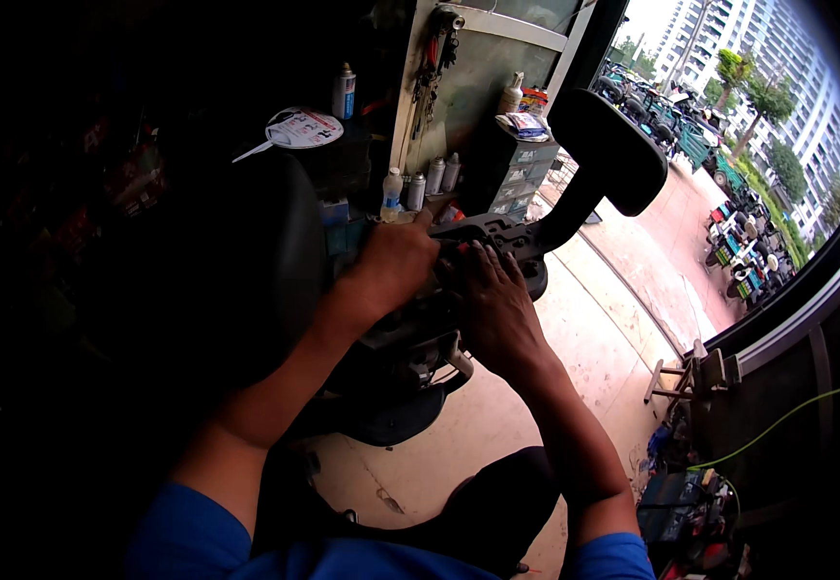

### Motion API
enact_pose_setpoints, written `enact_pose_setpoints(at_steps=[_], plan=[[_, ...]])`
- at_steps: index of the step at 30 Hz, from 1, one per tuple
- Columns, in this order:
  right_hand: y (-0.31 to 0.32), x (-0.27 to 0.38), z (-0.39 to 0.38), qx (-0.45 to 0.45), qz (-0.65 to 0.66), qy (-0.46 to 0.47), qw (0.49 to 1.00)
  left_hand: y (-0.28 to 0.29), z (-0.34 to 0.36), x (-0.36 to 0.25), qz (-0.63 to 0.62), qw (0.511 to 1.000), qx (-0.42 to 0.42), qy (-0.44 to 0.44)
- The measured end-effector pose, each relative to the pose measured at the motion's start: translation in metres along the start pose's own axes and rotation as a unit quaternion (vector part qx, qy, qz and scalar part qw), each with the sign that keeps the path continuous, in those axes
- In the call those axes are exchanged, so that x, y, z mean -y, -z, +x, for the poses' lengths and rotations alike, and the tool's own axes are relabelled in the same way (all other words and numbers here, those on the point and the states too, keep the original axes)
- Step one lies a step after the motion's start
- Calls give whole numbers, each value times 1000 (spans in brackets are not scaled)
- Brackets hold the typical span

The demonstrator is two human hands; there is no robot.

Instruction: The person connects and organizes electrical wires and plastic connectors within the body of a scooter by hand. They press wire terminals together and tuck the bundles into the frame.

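My left hand (391,263) is closed in a fist at the near left end of a black metal rack (497,230) with slots and holes in it. What its fingers grip is hidden. Over the rack's near side lies my right hand (492,304), fingers stretched out and slightly apart, fingertips on the rack beside a small red spot (463,248). A curved black arm joins the rack to a padded black backrest (623,155). Below is the dark body of what looks like a scooter (405,411), partly hidden by my forearms.
A dark rounded seat-like shape (294,242) stands left. Beyond are a round hand fan (304,128), spray cans (434,176), a plastic bottle (391,193) and stacked boxes (521,174). A wooden stool (676,377) and a green cable (778,420) are at right, near the open doorway.
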State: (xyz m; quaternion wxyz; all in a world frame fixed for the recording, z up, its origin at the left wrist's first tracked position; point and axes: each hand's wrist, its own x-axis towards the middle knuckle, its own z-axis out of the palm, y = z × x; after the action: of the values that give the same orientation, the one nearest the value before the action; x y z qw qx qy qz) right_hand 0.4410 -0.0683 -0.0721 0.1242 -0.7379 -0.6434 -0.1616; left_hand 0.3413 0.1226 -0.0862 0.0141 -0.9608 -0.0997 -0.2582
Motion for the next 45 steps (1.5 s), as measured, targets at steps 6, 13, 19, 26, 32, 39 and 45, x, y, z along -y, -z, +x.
enact_pose_setpoints(at_steps=[6,13,19,26,32,39,45], plan=[[-5,6,14,56,-44,-26,997,4,1,-8,10,1000,3,-19],[-13,10,11,19,-62,-42,997,8,-2,-9,-49,998,-13,-24],[0,1,27,90,-48,-53,993,3,15,-7,-21,999,40,-26],[10,15,5,94,-86,-67,990,-17,22,-16,33,999,25,-5],[10,8,14,66,-70,-45,994,-1,9,-15,-76,997,-2,-17],[-22,5,10,-53,-173,17,983,10,12,-19,-77,996,29,-16],[3,19,21,92,-93,-54,990,4,34,-15,-3,990,144,6]])
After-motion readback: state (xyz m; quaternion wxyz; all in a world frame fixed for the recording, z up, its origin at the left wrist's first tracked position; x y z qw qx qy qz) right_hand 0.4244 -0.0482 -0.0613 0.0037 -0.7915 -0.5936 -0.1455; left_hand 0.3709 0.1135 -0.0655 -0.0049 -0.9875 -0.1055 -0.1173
